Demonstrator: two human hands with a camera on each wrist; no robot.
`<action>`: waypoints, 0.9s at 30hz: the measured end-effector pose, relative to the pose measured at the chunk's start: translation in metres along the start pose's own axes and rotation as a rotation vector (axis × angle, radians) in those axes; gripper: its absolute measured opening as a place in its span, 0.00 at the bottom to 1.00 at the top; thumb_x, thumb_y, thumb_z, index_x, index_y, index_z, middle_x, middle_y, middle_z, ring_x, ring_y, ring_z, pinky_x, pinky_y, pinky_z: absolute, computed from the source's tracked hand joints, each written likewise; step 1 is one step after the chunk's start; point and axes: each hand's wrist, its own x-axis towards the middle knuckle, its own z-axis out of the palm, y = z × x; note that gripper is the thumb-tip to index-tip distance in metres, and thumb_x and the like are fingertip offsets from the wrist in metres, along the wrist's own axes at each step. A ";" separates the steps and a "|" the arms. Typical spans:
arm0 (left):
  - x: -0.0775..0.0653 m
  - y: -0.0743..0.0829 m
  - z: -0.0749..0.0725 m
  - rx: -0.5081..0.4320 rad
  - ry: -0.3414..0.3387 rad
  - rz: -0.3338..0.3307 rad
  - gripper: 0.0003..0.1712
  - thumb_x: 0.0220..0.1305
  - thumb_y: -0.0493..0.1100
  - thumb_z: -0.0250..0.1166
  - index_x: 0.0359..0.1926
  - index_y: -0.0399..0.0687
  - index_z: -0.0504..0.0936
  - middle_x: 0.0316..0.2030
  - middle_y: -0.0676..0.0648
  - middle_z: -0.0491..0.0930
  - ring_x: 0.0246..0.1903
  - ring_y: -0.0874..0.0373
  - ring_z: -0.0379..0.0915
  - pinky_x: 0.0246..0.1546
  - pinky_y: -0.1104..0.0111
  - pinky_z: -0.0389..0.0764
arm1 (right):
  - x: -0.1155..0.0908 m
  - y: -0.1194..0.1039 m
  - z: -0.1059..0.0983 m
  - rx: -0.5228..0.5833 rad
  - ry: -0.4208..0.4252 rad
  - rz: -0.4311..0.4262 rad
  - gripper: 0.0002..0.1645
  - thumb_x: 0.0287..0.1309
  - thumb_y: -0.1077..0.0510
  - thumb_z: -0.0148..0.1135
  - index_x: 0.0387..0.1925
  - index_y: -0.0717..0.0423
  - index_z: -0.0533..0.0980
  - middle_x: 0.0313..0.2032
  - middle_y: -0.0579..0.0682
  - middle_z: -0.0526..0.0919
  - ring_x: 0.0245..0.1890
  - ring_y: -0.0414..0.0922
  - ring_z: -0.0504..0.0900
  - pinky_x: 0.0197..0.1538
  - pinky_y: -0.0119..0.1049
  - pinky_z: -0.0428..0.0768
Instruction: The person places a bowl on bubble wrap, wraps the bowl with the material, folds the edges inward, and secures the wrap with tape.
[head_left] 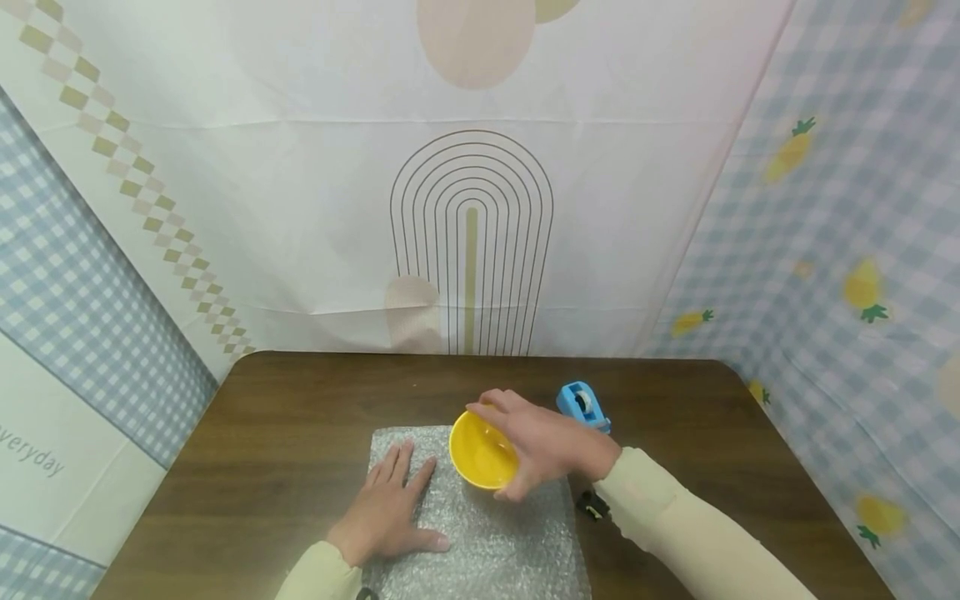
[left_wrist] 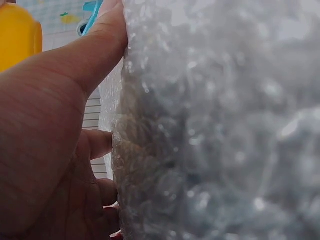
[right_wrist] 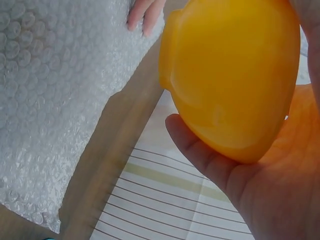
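Note:
A sheet of clear bubble wrap [head_left: 517, 542] lies flat at the front of the table. My left hand [head_left: 386, 508] rests on its left part, fingers spread and thumb pointing right; the left wrist view shows the wrap [left_wrist: 215, 120] close up beside this hand [left_wrist: 50, 110]. My right hand [head_left: 551, 442] grips a yellow bowl [head_left: 480, 454] by its rim, over the upper part of the wrap. The bowl is tilted, with its smooth inside facing the head camera. In the right wrist view the bowl's outside and foot ring [right_wrist: 230, 75] show, with fingers curved round it.
A blue tape dispenser [head_left: 582, 406] stands beyond my right wrist. A small black object [head_left: 592, 504], partly hidden by the right sleeve, lies by the wrap's right edge. The dark wooden table [head_left: 262, 450] ends at a patterned cloth backdrop [head_left: 330, 250].

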 end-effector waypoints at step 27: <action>0.000 0.001 -0.001 -0.006 -0.014 -0.006 0.67 0.47 0.77 0.74 0.81 0.50 0.60 0.83 0.30 0.42 0.82 0.31 0.38 0.80 0.36 0.49 | -0.007 -0.014 0.003 0.010 -0.029 -0.057 0.68 0.34 0.39 0.80 0.79 0.45 0.59 0.74 0.49 0.64 0.58 0.42 0.74 0.53 0.34 0.85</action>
